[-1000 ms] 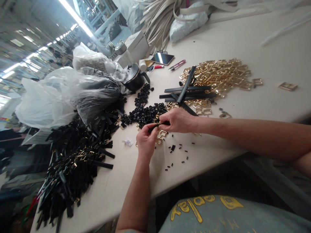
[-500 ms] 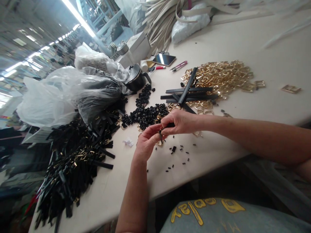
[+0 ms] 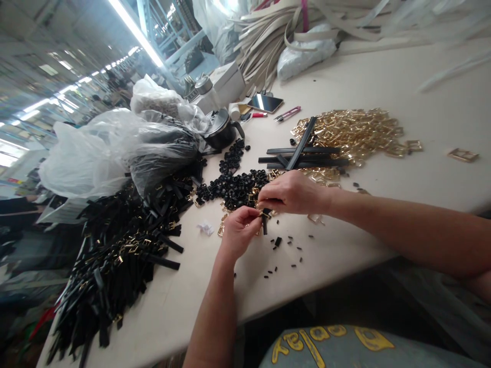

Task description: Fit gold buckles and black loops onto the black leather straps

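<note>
Above the table, my left hand (image 3: 240, 232) is closed in a pinch at one end of a short black strap (image 3: 264, 225). My right hand (image 3: 293, 193) meets it from the right, its fingers closed on the same strap, whose lower end hangs down. My fingers hide most of the upper part; whether a buckle is on it I cannot tell. Just behind the hands lies a heap of small black loops (image 3: 233, 189). Long black straps (image 3: 303, 151) lie crossed beyond my right hand, against a pile of gold buckles (image 3: 368, 128).
Small black bits (image 3: 278, 242) are scattered in front of my hands. To the left lies a large heap of black straps with gold buckles (image 3: 126, 255), beside filled plastic bags (image 3: 88, 158). A lidded dark mug (image 3: 220, 133), a phone (image 3: 265, 103) and pink thread snips (image 3: 287, 114) stand or lie farther back.
My hands have shifted slightly apart, and the strap's lower end now hangs below the fingers. The whole view has moved a little, so everything appears slightly lower and farther right.
</note>
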The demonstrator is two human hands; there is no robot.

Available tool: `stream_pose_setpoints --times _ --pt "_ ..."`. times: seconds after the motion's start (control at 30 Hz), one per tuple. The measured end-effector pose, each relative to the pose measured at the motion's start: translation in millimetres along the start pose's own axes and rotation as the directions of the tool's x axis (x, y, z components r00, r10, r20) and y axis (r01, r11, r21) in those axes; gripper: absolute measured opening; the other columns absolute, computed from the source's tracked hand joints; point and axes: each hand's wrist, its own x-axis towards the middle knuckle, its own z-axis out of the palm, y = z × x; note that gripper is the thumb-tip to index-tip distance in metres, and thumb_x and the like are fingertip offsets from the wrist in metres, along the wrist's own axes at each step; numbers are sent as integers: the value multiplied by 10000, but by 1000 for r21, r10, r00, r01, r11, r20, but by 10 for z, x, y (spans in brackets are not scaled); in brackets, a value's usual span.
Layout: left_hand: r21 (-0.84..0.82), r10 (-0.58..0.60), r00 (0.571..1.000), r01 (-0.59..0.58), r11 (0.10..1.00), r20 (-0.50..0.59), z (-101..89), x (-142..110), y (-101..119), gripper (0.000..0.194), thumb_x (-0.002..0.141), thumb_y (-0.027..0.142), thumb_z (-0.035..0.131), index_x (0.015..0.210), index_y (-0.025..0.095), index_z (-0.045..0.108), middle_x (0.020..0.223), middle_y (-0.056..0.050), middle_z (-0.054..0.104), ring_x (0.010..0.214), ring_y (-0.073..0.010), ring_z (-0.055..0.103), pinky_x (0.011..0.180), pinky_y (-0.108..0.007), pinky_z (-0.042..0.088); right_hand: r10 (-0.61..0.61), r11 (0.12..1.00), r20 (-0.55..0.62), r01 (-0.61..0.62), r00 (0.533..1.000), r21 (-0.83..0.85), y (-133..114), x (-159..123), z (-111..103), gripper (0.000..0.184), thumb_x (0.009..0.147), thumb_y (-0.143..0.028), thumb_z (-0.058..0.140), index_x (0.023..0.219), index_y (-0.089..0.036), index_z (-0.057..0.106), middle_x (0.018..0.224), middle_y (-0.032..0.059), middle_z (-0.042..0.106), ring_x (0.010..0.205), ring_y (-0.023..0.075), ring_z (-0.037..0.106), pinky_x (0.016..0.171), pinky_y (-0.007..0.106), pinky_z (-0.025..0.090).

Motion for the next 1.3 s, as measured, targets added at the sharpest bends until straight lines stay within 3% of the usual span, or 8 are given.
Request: stream_pose_setpoints --times 0.2,0.43,0.6,0.77,0.87,1.0,1.17,1.3 --pt "-287 28 982 -82 954 -189 -3 63 -41 197 702 340 773 784 174 704 680 18 629 581 -69 542 559 -175 445 -76 996 -275 61 958 -65 -12 52 -58 140 909 -238 545 845 -178 654 937 66 692 840 163 617 791 312 476" --pt "-450 -16 958 -121 885 -288 81 97 -43 254 626 354 832 780 189 717 708 20 676 624 -83 593 619 -185 468 137 950 -23 -125 990 285 -60 -22 179 265 876 -372 643 1057 -185 693 1026 67 697 893 171 656 797 296 512" --pt "-429 -22 954 -113 896 -298 145 81 -108 249 649 343 826 833 200 739 785 14 713 682 -93 614 689 -209 487 315 750 -17 -238 949 617 -125 -24 274 265 874 -375 633 1039 -191 730 1034 64 709 949 176 660 836 293 526" --pt "-266 4 942 -99 959 -336 254 89 -128 214 707 363 787 819 185 742 724 19 688 645 -91 592 649 -212 481 483 461 151 -398 862 793 -198 -12 308 396 844 -474 622 1024 -138 725 899 67 726 778 172 666 694 290 553" --pt "-208 -7 954 -58 976 -299 265 89 -86 224 708 379 782 797 177 744 681 12 683 615 -97 594 624 -221 490 529 441 164 -434 833 786 -186 -7 310 377 831 -469 619 951 -129 729 827 57 721 709 157 645 633 273 536" --pt "-211 8 942 -84 974 -337 -72 112 -20 300 691 372 792 918 182 748 751 -15 720 635 -97 628 653 -226 517 547 471 128 -431 827 770 -74 11 296 324 816 -432 621 893 -133 718 828 50 723 723 150 640 668 278 534" --pt "-174 25 791 -166 971 -611 -707 128 -29 284 684 388 776 867 178 720 754 0 708 606 -64 609 664 -206 506 576 297 212 -444 789 845 48 30 314 285 755 -413 690 832 -142 651 836 63 729 778 160 682 753 312 570" --pt "96 133 853 -97 991 -505 -808 142 -92 258 715 384 753 845 164 717 760 -16 704 644 -93 615 676 -227 496 572 387 193 -470 797 794 31 35 277 237 772 -376 667 766 -150 596 709 40 698 615 114 643 620 259 546"
